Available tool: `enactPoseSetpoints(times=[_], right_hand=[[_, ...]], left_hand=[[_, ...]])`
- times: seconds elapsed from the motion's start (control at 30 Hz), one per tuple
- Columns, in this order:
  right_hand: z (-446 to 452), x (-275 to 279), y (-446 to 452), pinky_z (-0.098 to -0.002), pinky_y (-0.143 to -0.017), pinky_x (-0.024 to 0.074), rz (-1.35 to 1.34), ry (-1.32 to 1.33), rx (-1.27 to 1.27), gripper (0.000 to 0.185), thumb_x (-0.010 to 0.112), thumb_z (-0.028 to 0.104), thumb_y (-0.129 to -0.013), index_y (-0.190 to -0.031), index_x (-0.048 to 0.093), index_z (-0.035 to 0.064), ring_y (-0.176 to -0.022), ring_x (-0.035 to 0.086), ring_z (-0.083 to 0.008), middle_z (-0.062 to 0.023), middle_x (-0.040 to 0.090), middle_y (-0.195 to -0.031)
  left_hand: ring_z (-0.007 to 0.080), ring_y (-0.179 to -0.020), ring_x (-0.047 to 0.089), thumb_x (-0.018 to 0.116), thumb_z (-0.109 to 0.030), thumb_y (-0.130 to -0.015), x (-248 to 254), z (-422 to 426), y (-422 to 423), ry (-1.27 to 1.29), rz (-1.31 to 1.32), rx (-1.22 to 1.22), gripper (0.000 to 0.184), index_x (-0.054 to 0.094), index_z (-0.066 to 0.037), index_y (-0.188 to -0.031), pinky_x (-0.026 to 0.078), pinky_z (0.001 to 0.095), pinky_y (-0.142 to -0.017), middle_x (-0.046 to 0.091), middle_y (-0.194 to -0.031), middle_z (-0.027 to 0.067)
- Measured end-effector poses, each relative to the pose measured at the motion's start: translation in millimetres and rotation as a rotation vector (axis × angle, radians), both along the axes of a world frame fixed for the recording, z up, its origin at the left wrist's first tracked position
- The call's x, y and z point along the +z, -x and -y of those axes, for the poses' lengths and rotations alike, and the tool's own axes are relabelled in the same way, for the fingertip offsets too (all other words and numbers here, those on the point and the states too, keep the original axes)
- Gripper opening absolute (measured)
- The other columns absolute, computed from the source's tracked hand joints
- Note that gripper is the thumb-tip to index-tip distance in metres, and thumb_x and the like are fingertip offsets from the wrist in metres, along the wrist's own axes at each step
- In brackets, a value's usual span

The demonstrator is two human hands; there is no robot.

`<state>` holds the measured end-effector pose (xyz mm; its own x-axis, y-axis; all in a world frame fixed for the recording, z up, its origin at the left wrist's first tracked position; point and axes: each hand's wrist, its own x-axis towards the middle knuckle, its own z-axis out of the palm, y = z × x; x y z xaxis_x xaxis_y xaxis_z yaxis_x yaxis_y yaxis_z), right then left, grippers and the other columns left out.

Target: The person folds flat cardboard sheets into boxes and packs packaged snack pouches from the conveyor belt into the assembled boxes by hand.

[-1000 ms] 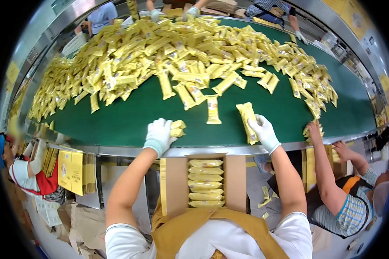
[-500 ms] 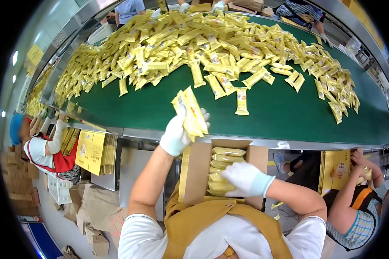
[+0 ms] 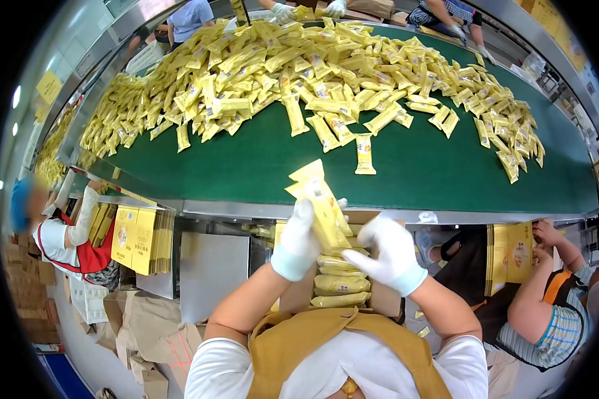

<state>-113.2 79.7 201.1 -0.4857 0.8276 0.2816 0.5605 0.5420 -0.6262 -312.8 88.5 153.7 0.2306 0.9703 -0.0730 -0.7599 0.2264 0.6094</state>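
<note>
White-gloved, my left hand [image 3: 301,236] is closed round yellow packets [image 3: 326,209], held tilted above the carton's far part. Beside their lower end is my right hand [image 3: 387,253], its fingers apart over the carton and nothing visible in its grasp. The open cardboard carton [image 3: 386,305] sits against my front and holds a row of yellow packets [image 3: 340,284]. One single packet [image 3: 364,154] lies on the green belt beyond my hands, in front of the large heap of packets [image 3: 259,66].
A metal edge [image 3: 233,209] runs between belt and carton. Flat yellow cartons stand in stacks at the left [image 3: 134,239] and right [image 3: 510,258]. A co-worker in a red apron [image 3: 90,256] is at the left, another in a striped sleeve [image 3: 546,319] at the right; others work across the belt.
From the belt, my left hand has come back toward the carton with packets. My right hand went from a packet on the belt down to the carton, then rose slightly beside the held packets.
</note>
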Motion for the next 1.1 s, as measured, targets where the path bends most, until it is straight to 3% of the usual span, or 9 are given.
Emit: enactPoseSetpoints(times=[0.23, 0.4, 0.47, 0.63, 0.7, 0.77, 0.83, 0.93, 1.1], right_hand=[[-3.0, -13.7, 12.6, -0.0289, -0.075, 0.0531, -0.214, 0.195, -0.154, 0.056, 0.087, 0.021, -0.075, -0.116, 0.053, 0.0018, -0.084, 0.064, -0.0161, -0.0102, 0.064, -0.099], [-39.9, -12.3, -29.2, -0.0276, -0.091, 0.0482, -0.625, 1.006, 0.237, 0.042, 0.073, 0.019, -0.089, -0.121, 0.059, -0.0027, -0.100, 0.058, -0.0094, -0.0056, 0.067, -0.108], [-80.1, -1.8, -57.6, -0.0267, -0.081, 0.0500, -0.192, 1.071, 0.328, 0.033, 0.074, 0.023, -0.089, -0.110, 0.067, -0.0009, -0.090, 0.060, -0.0087, -0.0037, 0.070, -0.098], [-163.8, -37.7, -66.8, -0.0304, -0.077, 0.0558, -1.248, 0.949, -0.253, 0.048, 0.054, 0.039, -0.102, -0.135, 0.051, 0.0044, -0.090, 0.066, -0.0165, -0.0118, 0.066, -0.109], [-175.6, -55.5, -49.3, -0.0339, -0.086, 0.0547, -0.714, 0.730, -0.532, 0.052, 0.056, 0.042, -0.100, -0.136, 0.054, 0.0049, -0.097, 0.066, -0.0249, -0.0178, 0.065, -0.116], [-214.9, -131.1, -49.0, -0.0377, -0.096, 0.0509, -0.196, 0.289, -0.177, 0.052, 0.059, 0.046, -0.096, -0.133, 0.060, 0.0104, -0.106, 0.064, -0.0346, -0.0222, 0.061, -0.125], [-203.0, -115.8, -18.3, -0.0419, -0.102, 0.0469, 0.179, 0.342, -0.265, 0.049, 0.060, 0.054, -0.091, -0.126, 0.068, 0.0212, -0.110, 0.061, -0.0395, -0.0239, 0.059, -0.126], [-199.0, -109.7, 9.0, -0.0446, -0.094, 0.0510, 0.599, 0.190, -0.282, 0.047, 0.072, 0.047, -0.085, -0.117, 0.066, 0.0121, -0.101, 0.063, -0.0390, -0.0223, 0.062, -0.117], [-179.2, -96.7, 0.4, -0.0351, -0.083, 0.0543, -0.489, 0.638, -0.278, 0.037, 0.071, 0.022, -0.091, -0.113, 0.048, 0.0031, -0.091, 0.067, -0.0256, -0.0158, 0.067, -0.107]], left_hand=[[0.0263, -0.130, 0.050, 0.073, -0.035, -0.092, -19.8, 5.1, -28.7, -0.168, -0.266, 0.036, 0.076, 0.026, -0.012, -0.147, 0.044, 0.0433, -0.109, 0.049, -0.137, 0.0105], [0.0244, -0.118, 0.056, 0.057, -0.036, -0.103, -23.6, 3.7, -19.8, -0.097, -0.468, 0.039, 0.057, 0.034, -0.006, -0.144, 0.050, 0.0411, -0.098, 0.054, -0.128, 0.0117], [0.0242, -0.107, 0.059, 0.058, -0.037, -0.103, -8.1, 2.2, -7.5, -0.032, -0.319, -0.024, 0.057, 0.034, -0.005, -0.144, 0.052, 0.0403, -0.091, 0.057, -0.116, 0.0109], [0.0221, -0.092, 0.061, 0.059, -0.047, -0.099, 25.7, -8.1, 23.8, 0.034, -0.306, 0.117, 0.062, 0.038, -0.006, -0.141, 0.054, 0.0388, -0.080, 0.058, -0.100, 0.0082], [0.0209, -0.090, 0.061, 0.054, -0.046, -0.102, 28.3, -14.1, 36.1, 0.035, -0.314, 0.135, 0.053, 0.042, -0.009, -0.138, 0.053, 0.0385, -0.082, 0.058, -0.098, 0.0066], [0.0221, -0.091, 0.061, 0.049, -0.047, -0.104, 23.6, -21.6, 42.2, 0.056, -0.247, 0.109, 0.050, 0.046, -0.009, -0.135, 0.053, 0.0392, -0.083, 0.059, -0.099, 0.0067], [0.0246, -0.096, 0.063, 0.047, -0.048, -0.104, 22.9, -25.1, 38.5, 0.102, -0.188, 0.087, 0.049, 0.048, -0.009, -0.134, 0.053, 0.0410, -0.086, 0.061, -0.104, 0.0080], [0.0333, -0.125, 0.056, 0.041, -0.051, -0.105, 15.5, -30.1, 31.5, -0.015, -0.207, 0.086, 0.052, 0.048, -0.008, -0.133, 0.046, 0.0474, -0.102, 0.058, -0.129, 0.0145], [0.0377, -0.146, 0.033, 0.034, -0.053, -0.106, 19.0, -36.8, 24.8, -0.150, -0.245, 0.201, 0.059, 0.041, -0.006, -0.140, 0.029, 0.0523, -0.119, 0.036, -0.155, 0.0214]])
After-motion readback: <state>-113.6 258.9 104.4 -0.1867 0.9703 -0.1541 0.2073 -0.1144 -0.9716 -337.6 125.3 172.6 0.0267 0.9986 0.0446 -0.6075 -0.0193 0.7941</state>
